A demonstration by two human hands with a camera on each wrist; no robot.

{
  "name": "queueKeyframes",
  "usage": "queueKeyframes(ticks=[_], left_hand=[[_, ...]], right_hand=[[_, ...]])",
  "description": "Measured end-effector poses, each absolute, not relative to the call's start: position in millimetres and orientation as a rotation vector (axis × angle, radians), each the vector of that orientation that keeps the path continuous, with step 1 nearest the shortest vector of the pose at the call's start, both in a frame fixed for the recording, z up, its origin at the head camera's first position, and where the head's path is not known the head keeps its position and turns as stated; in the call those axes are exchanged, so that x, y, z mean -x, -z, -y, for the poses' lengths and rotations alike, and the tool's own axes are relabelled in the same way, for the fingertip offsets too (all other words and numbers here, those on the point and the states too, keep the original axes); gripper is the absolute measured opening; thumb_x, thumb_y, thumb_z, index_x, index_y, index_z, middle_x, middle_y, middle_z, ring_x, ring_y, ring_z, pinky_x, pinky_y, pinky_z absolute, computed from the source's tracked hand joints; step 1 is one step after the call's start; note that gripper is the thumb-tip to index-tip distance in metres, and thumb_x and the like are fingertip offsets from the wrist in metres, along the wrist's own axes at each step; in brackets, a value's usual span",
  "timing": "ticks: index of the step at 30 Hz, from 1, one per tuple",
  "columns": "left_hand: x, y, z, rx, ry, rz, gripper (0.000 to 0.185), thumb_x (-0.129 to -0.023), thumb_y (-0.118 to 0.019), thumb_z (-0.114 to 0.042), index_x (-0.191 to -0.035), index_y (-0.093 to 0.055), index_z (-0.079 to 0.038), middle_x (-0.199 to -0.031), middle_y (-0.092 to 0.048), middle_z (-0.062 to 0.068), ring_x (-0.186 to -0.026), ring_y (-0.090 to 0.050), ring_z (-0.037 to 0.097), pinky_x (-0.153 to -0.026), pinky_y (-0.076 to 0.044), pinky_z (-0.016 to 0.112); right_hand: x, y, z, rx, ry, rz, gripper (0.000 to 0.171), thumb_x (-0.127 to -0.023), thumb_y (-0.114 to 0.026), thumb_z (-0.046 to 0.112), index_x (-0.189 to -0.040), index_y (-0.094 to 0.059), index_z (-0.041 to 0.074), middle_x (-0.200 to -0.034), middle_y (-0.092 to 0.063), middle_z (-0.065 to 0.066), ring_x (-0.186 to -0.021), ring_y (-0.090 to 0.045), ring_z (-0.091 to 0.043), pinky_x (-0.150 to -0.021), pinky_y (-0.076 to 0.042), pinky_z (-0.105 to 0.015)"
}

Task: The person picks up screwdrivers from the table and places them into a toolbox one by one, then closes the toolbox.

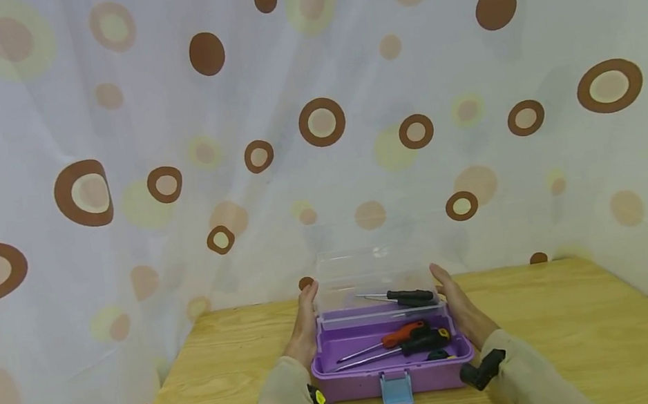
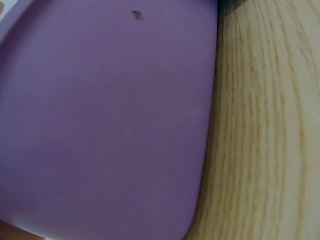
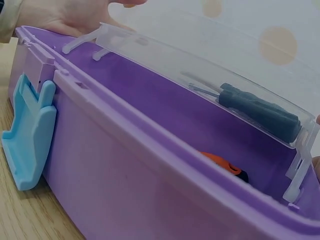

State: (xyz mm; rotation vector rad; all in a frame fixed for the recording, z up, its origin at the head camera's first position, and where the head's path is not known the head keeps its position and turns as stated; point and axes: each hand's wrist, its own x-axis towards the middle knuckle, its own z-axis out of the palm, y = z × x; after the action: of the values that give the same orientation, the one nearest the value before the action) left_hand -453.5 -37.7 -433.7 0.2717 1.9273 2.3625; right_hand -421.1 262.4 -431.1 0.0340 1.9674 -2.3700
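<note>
Purple toolbox (image 1: 388,377), open, near front middle of wooden table (image 1: 570,333); blue latch (image 1: 396,388) hanging at front wall. Clear inner tray (image 1: 374,285) raised at rear of box, carrying black-handled screwdriver (image 1: 404,297). Left hand (image 1: 307,327) flat against left end of tray and box, fingers straight, nothing clasped. Right hand (image 1: 460,311) likewise against right end, fingers extended, no curl round anything. Box bottom: red-handled screwdriver (image 1: 391,340), black-and-yellow-handled screwdriver (image 1: 408,347), small dark item at front right, too small to name. Spotted curtain (image 1: 313,127) behind and at both sides. Left wrist view filled by purple wall and table grain.
</note>
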Motion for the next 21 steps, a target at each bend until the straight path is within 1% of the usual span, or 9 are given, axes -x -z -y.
queueKeyframes(ticks=[2, 4, 6, 9, 12, 13, 16, 19, 21], left_hand=[[453.0, 433.9, 38.1, -0.271, -2.367, -1.895, 0.090, -0.104, -0.040, -0.060, -0.165, 0.003, -0.010, -0.163, -0.013, 0.030, -0.146, -0.022, 0.050, -0.116, -0.026, 0.062], [452.2, 433.8, 38.9, -0.277, -2.362, -1.876, 0.085, -0.105, -0.038, -0.060, -0.165, -0.001, -0.013, -0.158, -0.021, 0.031, -0.139, -0.034, 0.048, -0.111, -0.037, 0.058], [451.2, 433.9, 39.4, -0.285, -2.348, -1.910, 0.083, -0.105, -0.037, -0.061, -0.165, -0.006, -0.013, -0.155, -0.024, 0.030, -0.134, -0.039, 0.044, -0.107, -0.041, 0.055], [450.5, 434.4, 39.3, -0.301, -2.360, -1.930, 0.077, -0.105, -0.036, -0.060, -0.163, -0.015, -0.014, -0.149, -0.031, 0.029, -0.128, -0.043, 0.041, -0.104, -0.044, 0.052], [451.2, 435.5, 37.8, -0.341, -2.393, -1.960, 0.078, -0.106, -0.037, -0.056, -0.163, -0.015, -0.009, -0.160, -0.021, 0.030, -0.144, -0.026, 0.047, -0.117, -0.025, 0.059], [451.8, 435.7, 37.2, -0.354, -2.407, -1.972, 0.077, -0.106, -0.036, -0.054, -0.163, -0.015, -0.007, -0.163, -0.016, 0.029, -0.148, -0.019, 0.048, -0.120, -0.018, 0.059], [453.3, 436.3, 35.6, -0.392, -2.447, -2.007, 0.074, -0.108, -0.035, -0.046, -0.163, -0.013, 0.000, -0.167, -0.008, 0.028, -0.152, -0.006, 0.048, -0.123, -0.005, 0.058], [454.6, 436.9, 35.5, -0.396, -2.491, -2.009, 0.073, -0.109, -0.034, -0.043, -0.163, -0.012, 0.002, -0.166, -0.008, 0.031, -0.152, -0.005, 0.049, -0.123, -0.004, 0.056], [454.6, 436.6, 36.4, -0.389, -2.505, -1.994, 0.075, -0.108, -0.035, -0.045, -0.163, -0.011, 0.000, -0.166, -0.008, 0.032, -0.152, -0.006, 0.049, -0.123, -0.004, 0.057]], right_hand=[[421.5, 430.9, -263.3, -0.010, 2.369, -1.973, 0.087, -0.104, -0.035, 0.066, -0.166, 0.012, 0.027, -0.165, 0.002, -0.028, -0.148, -0.013, -0.053, -0.115, -0.026, -0.067], [422.6, 431.4, -264.4, 0.007, 2.361, -1.989, 0.087, -0.104, -0.035, 0.065, -0.165, 0.013, 0.027, -0.165, 0.005, -0.028, -0.149, -0.008, -0.054, -0.115, -0.023, -0.069], [424.0, 431.9, -264.8, 0.011, 2.351, -1.996, 0.087, -0.104, -0.034, 0.065, -0.165, 0.014, 0.027, -0.166, 0.009, -0.028, -0.149, -0.004, -0.055, -0.115, -0.021, -0.070], [423.9, 432.3, -264.9, 0.026, 2.346, -2.023, 0.085, -0.105, -0.034, 0.063, -0.166, 0.013, 0.025, -0.166, 0.013, -0.028, -0.150, 0.004, -0.053, -0.116, -0.016, -0.071], [422.3, 431.8, -264.9, 0.067, 2.363, -2.056, 0.082, -0.107, -0.033, 0.058, -0.166, 0.011, 0.022, -0.167, 0.014, -0.025, -0.152, 0.008, -0.047, -0.119, -0.012, -0.067], [421.7, 431.6, -265.2, 0.088, 2.367, -2.067, 0.081, -0.108, -0.032, 0.056, -0.166, 0.011, 0.021, -0.168, 0.014, -0.024, -0.152, 0.008, -0.046, -0.120, -0.011, -0.066], [420.6, 431.1, -266.0, 0.136, 2.357, -2.115, 0.080, -0.109, -0.031, 0.055, -0.166, 0.012, 0.020, -0.169, 0.014, -0.021, -0.152, 0.009, -0.047, -0.120, -0.008, -0.065], [421.0, 431.7, -266.7, 0.165, 2.370, -2.125, 0.078, -0.109, -0.028, 0.056, -0.166, 0.012, 0.020, -0.169, 0.013, -0.022, -0.150, 0.006, -0.052, -0.119, -0.009, -0.067], [421.8, 431.8, -266.6, 0.179, 2.391, -2.126, 0.076, -0.109, -0.027, 0.055, -0.166, 0.011, 0.021, -0.169, 0.011, -0.024, -0.150, 0.002, -0.054, -0.118, -0.011, -0.068]])
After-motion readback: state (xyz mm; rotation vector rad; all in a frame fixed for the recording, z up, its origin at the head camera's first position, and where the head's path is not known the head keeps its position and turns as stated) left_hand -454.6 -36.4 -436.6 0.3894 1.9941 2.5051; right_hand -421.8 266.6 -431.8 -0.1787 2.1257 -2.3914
